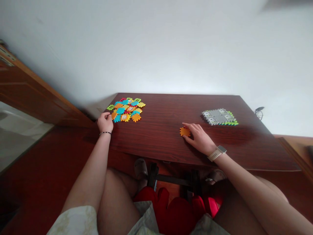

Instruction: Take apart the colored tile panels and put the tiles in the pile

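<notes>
A loose heap of interlocking plastic puzzle tiles [126,110] in green, blue, orange and yellow lies at the far left of the table. My left hand [105,122] rests at the heap's lower left edge, fingers curled against an orange tile [113,115]. My right hand [199,138] is shut on a single orange tile [185,132], which stays on the tabletop. To its right lies a grey tile panel printed with windows [218,116], with green tiles [230,123] along its lower edge.
The dark red wood-grain table [161,107] stands against a white wall [156,49]. A black cable [259,112] hangs past its far right corner. A wooden door [29,88] is at the left. Below the front edge are my slippered feet [141,168] and a red cushion [176,212].
</notes>
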### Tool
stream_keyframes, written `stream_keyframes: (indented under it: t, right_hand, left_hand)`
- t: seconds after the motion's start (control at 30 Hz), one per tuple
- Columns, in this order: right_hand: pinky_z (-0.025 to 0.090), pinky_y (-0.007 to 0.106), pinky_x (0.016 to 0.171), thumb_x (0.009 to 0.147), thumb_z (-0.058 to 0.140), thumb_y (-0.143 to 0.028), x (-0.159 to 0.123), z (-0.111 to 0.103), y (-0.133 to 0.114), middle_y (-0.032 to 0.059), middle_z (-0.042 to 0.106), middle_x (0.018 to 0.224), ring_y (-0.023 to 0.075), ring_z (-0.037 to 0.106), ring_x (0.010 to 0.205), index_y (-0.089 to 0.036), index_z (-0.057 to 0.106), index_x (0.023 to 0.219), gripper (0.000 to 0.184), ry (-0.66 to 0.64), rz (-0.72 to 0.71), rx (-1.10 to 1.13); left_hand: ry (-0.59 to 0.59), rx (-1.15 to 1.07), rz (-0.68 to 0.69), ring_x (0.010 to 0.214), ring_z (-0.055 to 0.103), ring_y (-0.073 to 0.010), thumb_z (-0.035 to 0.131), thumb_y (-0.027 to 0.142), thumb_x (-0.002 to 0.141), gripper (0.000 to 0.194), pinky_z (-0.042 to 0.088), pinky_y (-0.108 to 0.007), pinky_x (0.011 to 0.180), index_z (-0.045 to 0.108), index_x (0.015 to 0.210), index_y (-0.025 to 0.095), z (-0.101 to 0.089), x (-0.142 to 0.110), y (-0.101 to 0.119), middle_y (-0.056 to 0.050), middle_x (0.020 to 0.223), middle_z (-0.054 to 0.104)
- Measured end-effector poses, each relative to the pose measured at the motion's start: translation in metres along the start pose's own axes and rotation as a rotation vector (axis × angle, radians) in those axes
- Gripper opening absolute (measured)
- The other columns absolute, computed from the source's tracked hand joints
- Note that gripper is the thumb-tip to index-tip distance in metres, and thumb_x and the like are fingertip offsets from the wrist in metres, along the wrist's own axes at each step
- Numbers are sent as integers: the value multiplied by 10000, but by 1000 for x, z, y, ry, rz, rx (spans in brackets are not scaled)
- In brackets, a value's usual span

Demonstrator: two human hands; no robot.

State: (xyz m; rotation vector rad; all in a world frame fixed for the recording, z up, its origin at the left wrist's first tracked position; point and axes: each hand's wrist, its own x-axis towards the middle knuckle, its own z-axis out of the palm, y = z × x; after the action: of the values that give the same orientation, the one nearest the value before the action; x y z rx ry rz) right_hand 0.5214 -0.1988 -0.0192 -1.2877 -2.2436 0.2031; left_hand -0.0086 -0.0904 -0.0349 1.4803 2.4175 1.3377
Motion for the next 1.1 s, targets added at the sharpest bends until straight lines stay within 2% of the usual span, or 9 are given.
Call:
stream_keyframes:
  t: [0.13, 0.23, 0.33, 0.47, 0.53, 0.63, 0.73, 0.87, 1.1]
  right_hand:
    - [564, 596, 1096, 973, 681, -374, 5, 2, -1, 136, 751, 1265, 369, 684, 1183, -220, 535, 1543, 609, 19, 34, 57]
    - [593, 580, 1079, 956, 717, -393, 9, 3, -6, 107, 767, 1241, 349, 709, 1173, -256, 506, 1569, 663, 20, 73, 154]
    - [623, 568, 1052, 968, 715, -417, 12, 3, -17, 96, 761, 1276, 333, 727, 1169, -299, 467, 1602, 691, 8, 69, 236]
    - [639, 554, 1048, 982, 714, -402, 15, 3, -33, 99, 728, 1351, 321, 730, 1193, -329, 392, 1657, 752, -7, -11, 327]
    - [640, 549, 1055, 980, 716, -375, 17, 3, -39, 107, 701, 1388, 323, 718, 1223, -336, 352, 1683, 792, -8, -56, 352]
    - [633, 549, 1073, 982, 705, -345, 22, 5, -43, 114, 681, 1385, 326, 698, 1262, -334, 324, 1699, 812, -2, -84, 366]
    - [634, 535, 1076, 993, 701, -370, 27, 8, -40, 122, 666, 1388, 313, 696, 1264, -315, 333, 1694, 795, 29, -72, 414]
    - [616, 544, 1098, 1003, 700, -403, 30, 9, -35, 137, 655, 1412, 317, 673, 1307, -303, 336, 1690, 784, 80, -45, 422]
    - [612, 541, 1089, 1020, 641, -336, 25, 1, -33, 122, 672, 1389, 301, 703, 1228, -312, 356, 1677, 716, 64, -56, 375]
  left_hand:
    - [56, -49, 18, 1170, 684, -279, 600, 167, 906, 245, 543, -442, 1122, 720, 1119, 157, -3, -9, 12, -133, 1213, 717]
    - [-6, -112, 247, 1243, 656, -281, 598, 179, 946, 208, 549, -457, 1130, 709, 1122, 178, -3, -39, 45, -126, 1227, 706]
    - [-273, -262, 548, 1189, 701, -248, 571, 271, 1043, 234, 617, -435, 1044, 681, 1244, 223, 0, -87, 97, -113, 1299, 696]
    - [-683, -318, 975, 1478, 572, -285, 739, 346, 1009, 535, 476, -518, 1273, 551, 1507, 295, 8, -153, 156, -116, 1562, 603]
    - [-772, -339, 1012, 1462, 594, -296, 800, 361, 971, 640, 493, -515, 1263, 515, 1541, 292, 14, -174, 172, -123, 1562, 610]
    - [-835, -372, 955, 1345, 685, -277, 787, 310, 981, 580, 564, -472, 1180, 541, 1504, 269, 20, -187, 181, -114, 1474, 678]
    - [-828, -395, 909, 1307, 708, -260, 773, 262, 982, 497, 573, -442, 1157, 589, 1443, 258, 21, -183, 183, -100, 1435, 705]
    - [-677, -364, 827, 1356, 676, -258, 763, 228, 967, 512, 533, -452, 1197, 599, 1450, 266, 26, -154, 173, -88, 1465, 695]
    - [-248, -199, 245, 1159, 692, -208, 830, 221, 880, 407, 521, -406, 1111, 646, 1230, 126, 73, -22, 121, -137, 1311, 751]
